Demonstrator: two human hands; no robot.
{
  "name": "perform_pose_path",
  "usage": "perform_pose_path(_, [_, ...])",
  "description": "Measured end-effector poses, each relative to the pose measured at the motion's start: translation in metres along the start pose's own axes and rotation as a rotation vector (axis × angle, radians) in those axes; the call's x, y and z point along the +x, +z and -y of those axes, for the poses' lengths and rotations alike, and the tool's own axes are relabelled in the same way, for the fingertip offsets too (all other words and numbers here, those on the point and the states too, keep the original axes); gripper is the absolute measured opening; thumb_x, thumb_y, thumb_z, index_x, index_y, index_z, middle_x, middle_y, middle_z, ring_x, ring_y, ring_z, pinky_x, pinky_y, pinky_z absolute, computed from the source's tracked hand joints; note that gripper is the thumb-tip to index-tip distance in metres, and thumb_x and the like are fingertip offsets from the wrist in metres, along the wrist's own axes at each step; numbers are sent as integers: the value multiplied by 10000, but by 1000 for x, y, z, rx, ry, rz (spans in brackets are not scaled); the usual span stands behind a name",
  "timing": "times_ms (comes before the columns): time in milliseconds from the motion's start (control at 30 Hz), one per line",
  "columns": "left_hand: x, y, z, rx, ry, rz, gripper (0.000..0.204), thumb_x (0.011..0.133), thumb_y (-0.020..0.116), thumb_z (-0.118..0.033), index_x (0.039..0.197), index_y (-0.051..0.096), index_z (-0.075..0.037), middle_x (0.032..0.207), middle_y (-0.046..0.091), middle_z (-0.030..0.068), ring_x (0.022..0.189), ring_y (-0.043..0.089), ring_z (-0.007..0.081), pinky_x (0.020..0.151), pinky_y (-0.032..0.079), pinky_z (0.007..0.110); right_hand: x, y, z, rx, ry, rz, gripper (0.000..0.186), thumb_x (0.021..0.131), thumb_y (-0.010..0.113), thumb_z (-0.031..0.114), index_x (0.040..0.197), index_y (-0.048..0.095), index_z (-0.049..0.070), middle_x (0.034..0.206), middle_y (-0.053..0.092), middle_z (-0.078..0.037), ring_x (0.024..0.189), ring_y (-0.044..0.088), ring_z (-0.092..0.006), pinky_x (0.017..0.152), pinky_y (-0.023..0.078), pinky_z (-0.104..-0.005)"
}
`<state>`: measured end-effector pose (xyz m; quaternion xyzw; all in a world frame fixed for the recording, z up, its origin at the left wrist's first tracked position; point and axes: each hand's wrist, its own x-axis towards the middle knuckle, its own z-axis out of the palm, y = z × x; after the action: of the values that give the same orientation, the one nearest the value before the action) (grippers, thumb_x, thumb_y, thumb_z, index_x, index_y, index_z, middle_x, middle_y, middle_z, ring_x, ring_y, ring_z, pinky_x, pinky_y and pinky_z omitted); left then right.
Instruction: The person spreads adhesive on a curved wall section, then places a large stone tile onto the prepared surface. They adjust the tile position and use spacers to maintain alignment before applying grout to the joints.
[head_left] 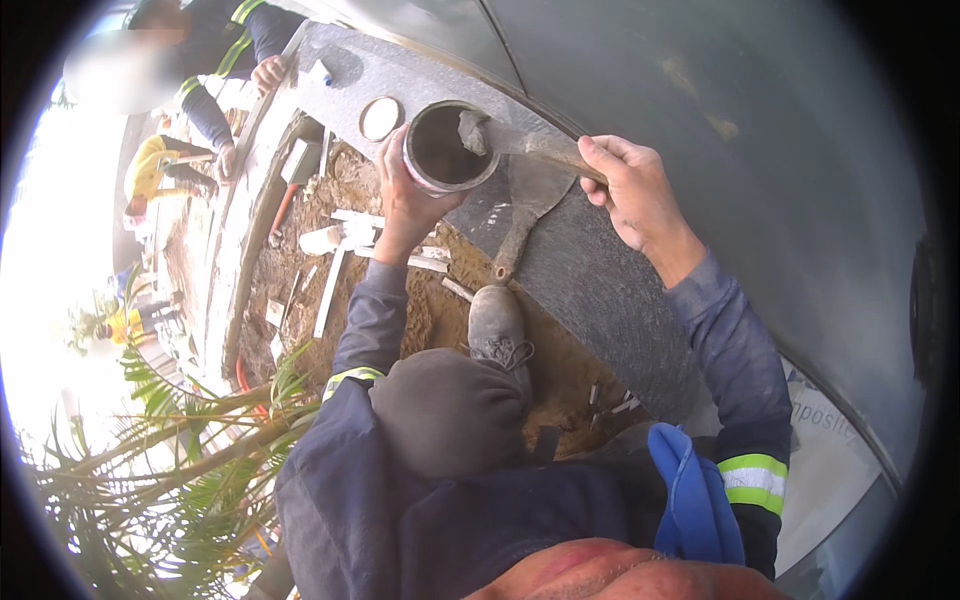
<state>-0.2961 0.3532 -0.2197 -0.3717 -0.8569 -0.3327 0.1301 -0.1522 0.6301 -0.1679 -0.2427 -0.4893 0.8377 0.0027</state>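
My left hand [405, 200] is wrapped round the near left side of an open round can [414, 150], tilted so that its dark inside shows. In my right hand [635, 195] is the handle of a putty knife [525, 142], whose blade reaches over the can's right rim. A lump of grey paste [472, 132] clings to the blade's tip above the can's mouth. Below the can, a second broad scraper [520, 225] lies on the grey stone slab [600, 270], handle toward my shoe. Beside the can rests a round lid [380, 118] with a white inside.
A smooth grey panel [720, 100] rises along the right. Left of my shoe [497, 325] is dirt with white offcuts [330, 290] and an orange-handled tool [285, 212]. Palm fronds [170, 460] fill the lower left. A co-worker's hands [268, 75] touch a ledge at upper left.
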Motion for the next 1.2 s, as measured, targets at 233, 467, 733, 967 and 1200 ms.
perform_pose_path(233, [-20,3,6,-293,-242,-26,1152,602,992,-301,1501,346,18,1397,447,215,1366,425,385,1136,397,492,-1,18,-5,-60,-44,56,291,1030,666,212,1113,680,-66,886,636,-47,722,566,-80,594,435,-216])
perform_pose_path(467, [-70,-11,25,-582,-461,-365,969,741,939,-231,1451,313,-22,1335,537,159,1222,580,265,1061,498,414,-16,7,32,-23,-102,104,360,1057,631,271,1203,640,-59,913,639,-47,716,538,-70,608,423,-201])
perform_pose_path(733, [-144,20,181,-294,-1025,-676,1059,679,963,-372,1463,376,32,1397,531,224,1297,530,321,1121,428,441,-21,-13,44,54,-102,29,353,1089,570,294,1229,617,-27,933,606,-40,742,501,-76,632,409,-220])
perform_pose_path(967, [-147,22,86,14,-1096,-481,971,783,899,-312,1469,352,106,1435,385,296,1374,359,386,1163,318,487,-25,-15,49,114,-128,-21,370,1090,568,287,1274,587,-33,1026,615,-74,788,504,-80,646,414,-218])
perform_pose_path(1200, [-76,15,-62,-8,-241,166,565,880,800,-424,1144,597,33,808,644,123,716,690,283,688,575,379,-30,-7,50,-37,-136,171,466,1042,631,240,1359,532,-87,1019,641,-99,837,585,-100,666,479,-236])
